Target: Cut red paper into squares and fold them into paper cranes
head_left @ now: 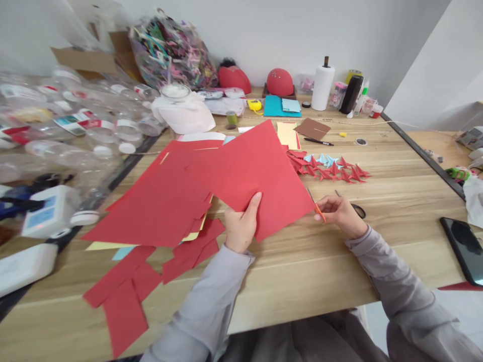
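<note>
My left hand (241,223) grips a large red paper sheet (264,176) by its lower edge, thumb on top, with the sheet tilted above the table. At the sheet's right corner, my right hand (339,213) pinches a slim orange-handled tool (320,213) with a thin dark tip; its exact kind is unclear. Behind the right hand lie black-handled scissors (358,210), partly hidden. A stack of red sheets (158,196) spreads left of my left hand. Smaller red paper pieces (124,306) lie nearer me.
Folded red and pale blue paper stars (335,168) lie beyond my right hand. Plastic bottles (94,125) crowd the left side. A black marker (319,142), yellow tape measure (254,104) and white bottle (323,85) are farther back. A phone (464,249) lies at right.
</note>
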A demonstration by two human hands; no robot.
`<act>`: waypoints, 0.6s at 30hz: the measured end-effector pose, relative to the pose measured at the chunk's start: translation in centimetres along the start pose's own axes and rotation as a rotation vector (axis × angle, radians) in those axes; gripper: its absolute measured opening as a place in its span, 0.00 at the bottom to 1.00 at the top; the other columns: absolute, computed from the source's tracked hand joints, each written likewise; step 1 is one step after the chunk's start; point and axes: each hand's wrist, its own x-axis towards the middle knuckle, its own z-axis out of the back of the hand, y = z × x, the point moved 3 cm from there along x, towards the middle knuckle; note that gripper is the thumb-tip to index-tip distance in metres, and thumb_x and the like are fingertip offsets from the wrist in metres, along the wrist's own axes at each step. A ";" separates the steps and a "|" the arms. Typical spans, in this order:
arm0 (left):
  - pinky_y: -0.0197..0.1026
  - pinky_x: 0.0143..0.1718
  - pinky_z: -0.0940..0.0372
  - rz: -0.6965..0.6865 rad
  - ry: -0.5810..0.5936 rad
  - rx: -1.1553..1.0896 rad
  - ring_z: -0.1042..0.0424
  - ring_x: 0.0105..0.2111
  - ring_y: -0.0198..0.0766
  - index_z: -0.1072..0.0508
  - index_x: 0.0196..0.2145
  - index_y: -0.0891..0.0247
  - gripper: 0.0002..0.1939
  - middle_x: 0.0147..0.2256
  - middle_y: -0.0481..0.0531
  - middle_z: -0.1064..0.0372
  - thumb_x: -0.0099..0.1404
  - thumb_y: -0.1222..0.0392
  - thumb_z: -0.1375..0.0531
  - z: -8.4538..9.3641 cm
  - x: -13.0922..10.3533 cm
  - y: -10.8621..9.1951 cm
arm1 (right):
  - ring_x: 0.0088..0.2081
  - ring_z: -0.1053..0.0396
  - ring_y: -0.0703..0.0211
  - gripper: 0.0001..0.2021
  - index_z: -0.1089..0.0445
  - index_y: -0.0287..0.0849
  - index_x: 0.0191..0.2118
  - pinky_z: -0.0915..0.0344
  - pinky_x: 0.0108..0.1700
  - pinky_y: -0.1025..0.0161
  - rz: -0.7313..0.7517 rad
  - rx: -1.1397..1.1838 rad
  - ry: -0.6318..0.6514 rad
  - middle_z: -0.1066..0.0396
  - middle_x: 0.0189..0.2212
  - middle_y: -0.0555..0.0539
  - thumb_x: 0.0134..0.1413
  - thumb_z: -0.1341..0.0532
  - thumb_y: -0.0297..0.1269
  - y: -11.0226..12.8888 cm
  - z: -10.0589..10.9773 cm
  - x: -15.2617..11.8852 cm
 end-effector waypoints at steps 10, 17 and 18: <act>0.46 0.55 0.35 -0.040 -0.017 0.052 0.26 0.48 0.45 0.24 0.42 0.67 0.21 0.45 0.61 0.24 0.57 0.49 0.36 0.0 -0.1 0.0 | 0.21 0.36 0.70 0.18 0.30 0.39 0.27 0.40 0.24 0.71 -0.006 -0.034 0.060 0.29 0.20 0.55 0.28 0.24 0.34 0.4 -0.5 -0.3; 0.45 0.51 0.31 -0.028 -0.001 0.082 0.24 0.43 0.45 0.23 0.36 0.66 0.17 0.40 0.58 0.22 0.56 0.49 0.36 0.0 -0.1 -0.2 | 0.20 0.37 0.70 0.17 0.30 0.39 0.27 0.40 0.23 0.70 0.005 -0.045 0.076 0.30 0.20 0.56 0.29 0.24 0.35 0.3 -0.6 -0.3; 0.46 0.51 0.31 -0.027 -0.002 0.084 0.24 0.43 0.45 0.23 0.36 0.65 0.16 0.39 0.58 0.22 0.55 0.50 0.36 0.0 -0.1 -0.3 | 0.20 0.37 0.70 0.17 0.31 0.39 0.27 0.41 0.23 0.70 0.008 -0.040 0.079 0.30 0.20 0.56 0.30 0.24 0.35 0.3 -0.6 -0.3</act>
